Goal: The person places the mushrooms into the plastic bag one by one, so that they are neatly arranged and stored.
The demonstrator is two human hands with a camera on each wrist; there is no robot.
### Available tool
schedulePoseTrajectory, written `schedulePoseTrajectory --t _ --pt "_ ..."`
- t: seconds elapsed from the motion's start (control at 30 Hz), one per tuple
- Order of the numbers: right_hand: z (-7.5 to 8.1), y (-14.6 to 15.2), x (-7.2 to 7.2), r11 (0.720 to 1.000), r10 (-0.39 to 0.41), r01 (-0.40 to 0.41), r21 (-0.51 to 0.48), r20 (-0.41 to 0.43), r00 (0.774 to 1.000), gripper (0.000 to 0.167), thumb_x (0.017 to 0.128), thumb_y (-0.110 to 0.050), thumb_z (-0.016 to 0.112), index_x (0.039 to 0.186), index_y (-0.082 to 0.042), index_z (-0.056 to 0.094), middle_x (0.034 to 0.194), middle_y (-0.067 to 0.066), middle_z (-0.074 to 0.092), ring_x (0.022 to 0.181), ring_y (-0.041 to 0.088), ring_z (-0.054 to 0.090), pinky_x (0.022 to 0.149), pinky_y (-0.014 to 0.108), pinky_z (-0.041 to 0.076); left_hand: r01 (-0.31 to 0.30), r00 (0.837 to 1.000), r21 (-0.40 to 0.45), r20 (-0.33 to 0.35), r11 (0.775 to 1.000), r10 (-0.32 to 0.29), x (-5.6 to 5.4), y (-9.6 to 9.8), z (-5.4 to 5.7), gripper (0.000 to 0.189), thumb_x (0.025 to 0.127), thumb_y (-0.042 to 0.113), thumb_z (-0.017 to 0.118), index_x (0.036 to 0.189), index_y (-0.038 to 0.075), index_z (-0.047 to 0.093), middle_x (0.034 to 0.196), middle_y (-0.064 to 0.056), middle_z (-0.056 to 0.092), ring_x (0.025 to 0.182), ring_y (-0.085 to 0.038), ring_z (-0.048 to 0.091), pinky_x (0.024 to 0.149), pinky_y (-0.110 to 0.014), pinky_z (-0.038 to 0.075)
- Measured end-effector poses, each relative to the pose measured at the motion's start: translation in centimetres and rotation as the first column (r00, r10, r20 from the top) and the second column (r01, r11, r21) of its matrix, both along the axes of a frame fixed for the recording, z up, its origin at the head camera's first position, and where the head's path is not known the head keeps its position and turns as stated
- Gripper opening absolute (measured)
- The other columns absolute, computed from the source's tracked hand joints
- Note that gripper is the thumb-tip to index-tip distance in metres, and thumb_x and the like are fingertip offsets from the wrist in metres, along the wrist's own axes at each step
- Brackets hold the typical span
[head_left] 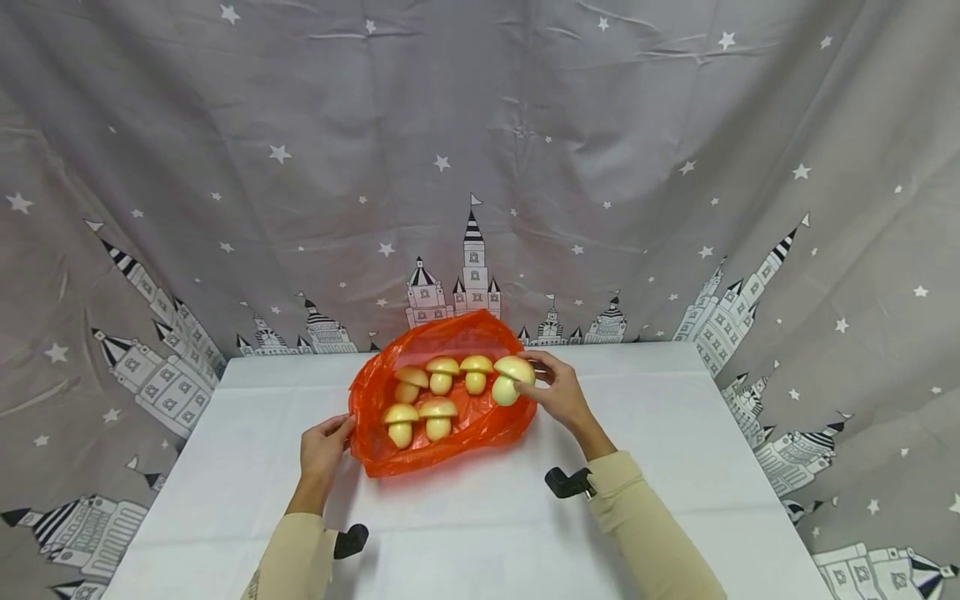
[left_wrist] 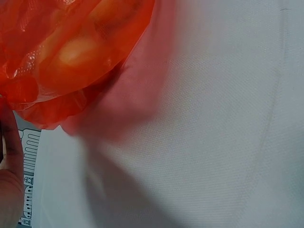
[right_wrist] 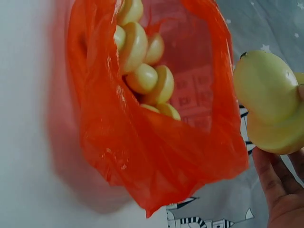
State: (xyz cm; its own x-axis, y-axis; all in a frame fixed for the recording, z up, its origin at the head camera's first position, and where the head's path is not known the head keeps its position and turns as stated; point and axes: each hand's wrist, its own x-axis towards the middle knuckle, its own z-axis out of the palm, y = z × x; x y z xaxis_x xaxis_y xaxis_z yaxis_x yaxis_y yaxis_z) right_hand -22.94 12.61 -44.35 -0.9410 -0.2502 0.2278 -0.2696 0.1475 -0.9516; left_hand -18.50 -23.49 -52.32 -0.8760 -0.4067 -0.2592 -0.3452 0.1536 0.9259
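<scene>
A red plastic bag (head_left: 450,457) lies on the table with its mouth spread open. Several pale yellow toy mushrooms (head_left: 437,418) with rounded caps and thick stems lie inside. At the bag's left side my left hand (head_left: 321,454) pinches its rim; only part of that hand (left_wrist: 10,166) shows in the left wrist view. My right hand (head_left: 558,392) grips another yellow mushroom (head_left: 507,392) between thumb and fingers at the bag's right rim. In the right wrist view this mushroom (right_wrist: 266,90) is beside the bag opening (right_wrist: 223,95), its stem towards the camera.
A white cloth covers the table (head_left: 450,533). Behind it hangs a grey curtain (head_left: 480,125) printed with stars and castles. Black wrist cameras (head_left: 567,483) are strapped at both beige sleeves (head_left: 648,525).
</scene>
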Motion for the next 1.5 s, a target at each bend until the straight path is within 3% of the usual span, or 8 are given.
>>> schedulePoseTrajectory --t 0.2,0.57,0.63,0.9,1.2,1.5 --pt "0.0 -0.8 -0.3 0.999 0.033 -0.033 -0.002 0.002 0.999 0.044 0.082 0.006 0.069 0.123 0.013 0.055 0.123 0.029 0.055 0.114 0.042 0.053 0.1 0.052 0.044 0.004 1.0 -0.003 -0.007 1.0 -0.004 0.1 -0.1 0.0 0.04 0.097 0.021 0.059 0.123 -0.01 0.059 0.106 -0.015 0.067 0.07 0.001 0.058 0.064 -0.008 0.049" --pt "-0.7 -2.1 -1.3 0.999 0.04 -0.039 -0.023 0.038 0.998 0.045 0.082 0.004 0.072 0.124 0.009 0.056 0.125 0.027 0.055 0.115 0.039 0.054 0.101 0.046 0.046 0.011 1.0 -0.007 -0.003 1.0 -0.011 0.1 0.0 0.0 0.04 0.097 0.021 0.059 0.122 -0.01 0.059 0.106 -0.015 0.067 0.072 0.0 0.059 0.065 -0.008 0.049" --pt "-0.4 -2.3 -1.3 0.999 0.041 -0.041 -0.002 0.054 0.998 0.045 0.082 0.005 0.071 0.124 0.01 0.056 0.125 0.028 0.055 0.115 0.039 0.054 0.1 0.047 0.046 0.014 1.0 -0.012 -0.006 1.0 -0.014 0.1 0.0 0.0 0.04 0.097 0.022 0.059 0.122 -0.009 0.059 0.105 -0.014 0.067 0.072 -0.001 0.058 0.065 -0.008 0.049" --pt "-3.7 -3.2 -3.6 0.998 0.026 -0.033 0.06 0.12 0.992 0.047 0.084 -0.004 0.071 0.129 0.002 0.056 0.127 0.023 0.056 0.114 0.037 0.057 0.092 0.041 0.053 0.0 0.999 0.01 -0.047 1.0 0.0 -0.1 -0.1 -0.3 0.038 0.097 0.019 0.06 0.12 -0.011 0.06 0.09 -0.001 0.067 0.068 0.002 0.058 0.064 -0.01 0.05" --pt "-4.3 -4.7 -4.2 0.989 0.033 -0.052 0.135 0.141 0.989 0.046 0.086 -0.005 0.068 0.13 -0.002 0.054 0.128 0.017 0.056 0.112 0.035 0.056 0.089 0.041 0.053 0.006 1.0 -0.015 -0.026 1.0 -0.006 -0.2 0.0 -0.1 0.037 0.098 0.02 0.058 0.121 -0.009 0.06 0.101 -0.01 0.067 0.071 0.001 0.058 0.065 -0.009 0.05" --pt "-5.1 -6.5 -4.1 0.959 -0.019 -0.029 0.281 0.165 0.986 0.044 0.086 -0.006 0.068 0.128 -0.001 0.055 0.125 0.017 0.058 0.11 0.032 0.055 0.093 0.041 0.049 0.002 1.0 -0.002 -0.025 1.0 -0.002 -0.1 -0.1 -0.1 0.038 0.098 0.019 0.057 0.122 -0.01 0.059 0.102 -0.011 0.066 0.071 0.002 0.058 0.065 -0.009 0.05"
